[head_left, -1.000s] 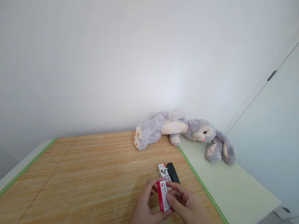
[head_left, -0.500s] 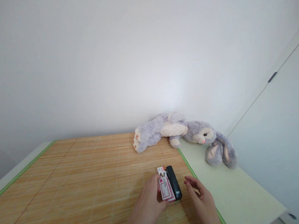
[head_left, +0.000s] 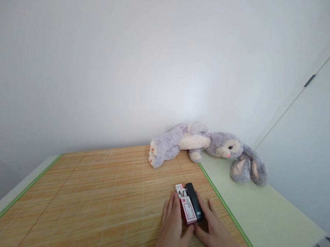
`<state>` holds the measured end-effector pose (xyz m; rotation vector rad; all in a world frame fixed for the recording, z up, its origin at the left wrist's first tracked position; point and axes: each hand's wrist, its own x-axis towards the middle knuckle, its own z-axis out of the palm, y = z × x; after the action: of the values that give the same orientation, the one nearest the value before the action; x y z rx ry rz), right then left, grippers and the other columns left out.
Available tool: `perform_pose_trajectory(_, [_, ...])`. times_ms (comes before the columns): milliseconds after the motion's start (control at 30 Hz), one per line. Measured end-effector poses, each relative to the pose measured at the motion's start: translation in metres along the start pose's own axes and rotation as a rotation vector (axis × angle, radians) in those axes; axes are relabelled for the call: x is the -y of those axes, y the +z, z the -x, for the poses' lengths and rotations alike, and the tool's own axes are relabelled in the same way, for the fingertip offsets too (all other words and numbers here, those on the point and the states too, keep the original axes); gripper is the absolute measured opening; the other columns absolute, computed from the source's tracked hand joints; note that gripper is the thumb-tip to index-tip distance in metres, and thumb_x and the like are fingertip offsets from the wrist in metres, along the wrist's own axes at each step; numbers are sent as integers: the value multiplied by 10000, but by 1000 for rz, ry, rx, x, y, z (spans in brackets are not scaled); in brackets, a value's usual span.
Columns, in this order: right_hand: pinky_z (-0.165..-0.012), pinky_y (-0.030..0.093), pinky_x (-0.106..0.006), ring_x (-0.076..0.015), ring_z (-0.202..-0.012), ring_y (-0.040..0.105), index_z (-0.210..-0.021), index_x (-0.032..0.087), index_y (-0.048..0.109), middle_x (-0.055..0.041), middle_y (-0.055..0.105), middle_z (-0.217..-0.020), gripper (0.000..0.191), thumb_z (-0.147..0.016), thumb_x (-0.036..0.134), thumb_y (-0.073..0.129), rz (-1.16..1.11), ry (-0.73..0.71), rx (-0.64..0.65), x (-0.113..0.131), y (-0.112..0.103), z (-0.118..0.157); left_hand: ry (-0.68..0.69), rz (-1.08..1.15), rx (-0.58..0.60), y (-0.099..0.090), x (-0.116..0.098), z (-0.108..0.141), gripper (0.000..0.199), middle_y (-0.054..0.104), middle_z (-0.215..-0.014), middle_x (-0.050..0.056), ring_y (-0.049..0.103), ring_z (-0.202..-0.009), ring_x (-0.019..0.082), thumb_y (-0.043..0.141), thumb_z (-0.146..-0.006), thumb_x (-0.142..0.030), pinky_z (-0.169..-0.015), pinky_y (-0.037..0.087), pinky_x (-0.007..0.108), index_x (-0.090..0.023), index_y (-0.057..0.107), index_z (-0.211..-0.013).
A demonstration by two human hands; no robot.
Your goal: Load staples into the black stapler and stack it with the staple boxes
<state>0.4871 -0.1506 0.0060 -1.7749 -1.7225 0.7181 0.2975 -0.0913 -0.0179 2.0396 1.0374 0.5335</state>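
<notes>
A black stapler (head_left: 194, 201) lies on the bamboo mat beside small white boxes with magenta print, which look like staple boxes (head_left: 188, 210). A metal piece, perhaps a staple remover (head_left: 182, 193), shows at the boxes' far part; its kind is unclear. My left hand (head_left: 174, 223) closes along the boxes' left side, its thumb at their near end. Against the stapler's right side presses my right hand (head_left: 211, 225), its thumb also at the near end. Together the hands clasp the group from both sides. Some fingertips are hidden.
A grey plush rabbit (head_left: 195, 141) lies on its side along the wall behind. The bamboo mat (head_left: 95, 193) has a green edge and covers most of the pale table (head_left: 281, 218). A white cabinet door (head_left: 313, 146) stands at the right.
My right hand has moved left onto the stapler's side. My left hand has shifted, its fingers now straighter along the boxes. The view has turned slightly.
</notes>
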Motion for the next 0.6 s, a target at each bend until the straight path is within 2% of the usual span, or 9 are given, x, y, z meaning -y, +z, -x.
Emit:
perform_pose_trajectory(133, [-1301,59,-600,-266,-1588,195,-1671,276,95,-70,314,-1680,861,-930,235,532,96,-32,-27,-8,10,1,-56,-114,-37,24,-4,-4,875,41,-1729,129,-12,-1613,310,506,-866,-203,-1333,51,548,-33,148,-1647])
perform_pose_trajectory(300, [-1307,100,-587,-268,-1591,184,-1671,216,127,-90,291,-1684,843,-913,197,496,165,-44,-51,-11,18,2,-77,-136,-138,48,3,-7,933,23,-1736,99,-36,-1612,306,498,-832,-175,-1336,33,556,-71,80,-1660])
perform_pose_trajectory(467, [-1309,127,-583,-277,-1591,202,-1665,202,188,-97,292,-1686,831,-892,183,490,180,-54,-113,-16,22,1,-62,-201,-138,48,6,-4,853,44,-1731,132,7,-1615,296,461,-888,-211,-1344,79,519,-13,118,-1644])
perform_pose_trajectory(600, [-1314,131,-571,-274,-1593,209,-1659,188,218,-107,301,-1688,832,-874,188,493,180,-50,-128,-22,26,-1,-36,-265,-183,47,7,-1,825,79,-1730,115,44,-1614,275,450,-922,-216,-1339,134,530,-65,106,-1655])
